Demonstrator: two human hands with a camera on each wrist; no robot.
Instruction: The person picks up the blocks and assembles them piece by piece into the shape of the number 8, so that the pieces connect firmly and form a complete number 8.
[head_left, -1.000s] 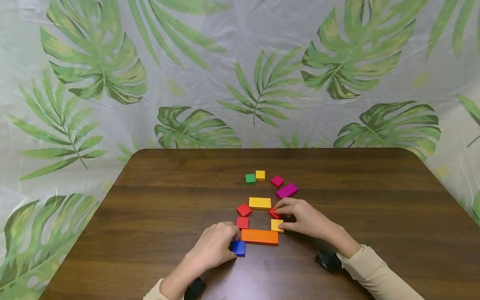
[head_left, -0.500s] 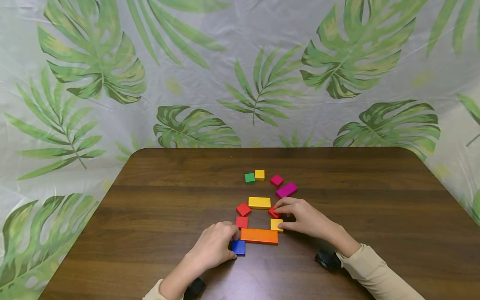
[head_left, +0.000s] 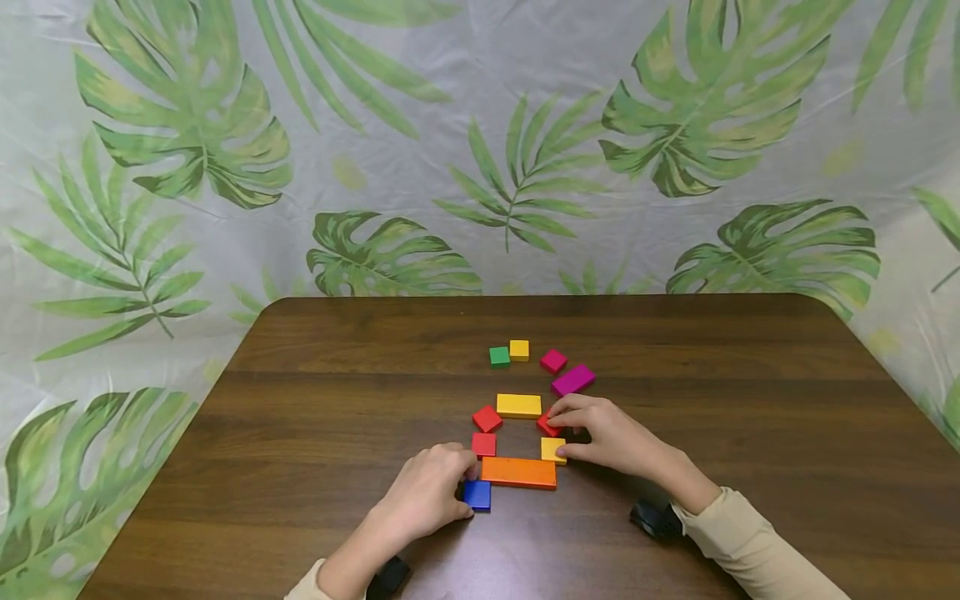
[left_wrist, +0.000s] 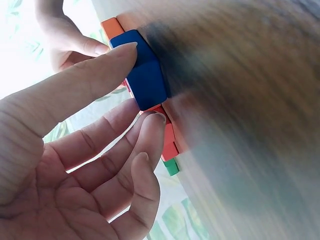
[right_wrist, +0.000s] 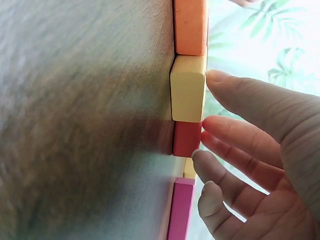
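Note:
My left hand (head_left: 431,492) pinches a blue square block (head_left: 478,497) flat on the table, thumb on its near side and fingers toward its far side. In the left wrist view the thumb lies across the blue block (left_wrist: 145,75). My right hand (head_left: 615,437) has its thumb touching a small yellow block (head_left: 552,448) and its fingertips on a tilted red block (head_left: 546,424). The right wrist view shows the thumb at the top edge of the yellow block (right_wrist: 187,95). Between the hands lies a long orange block (head_left: 519,472), its left end by the blue block.
Behind the orange block lie a red square (head_left: 483,444), a tilted red block (head_left: 487,418) and a yellow bar (head_left: 519,406). Farther back are a magenta block (head_left: 573,380), a crimson block (head_left: 553,361), a green block (head_left: 499,357) and a yellow square (head_left: 519,350). A leaf-printed cloth (head_left: 525,167) hangs behind the table.

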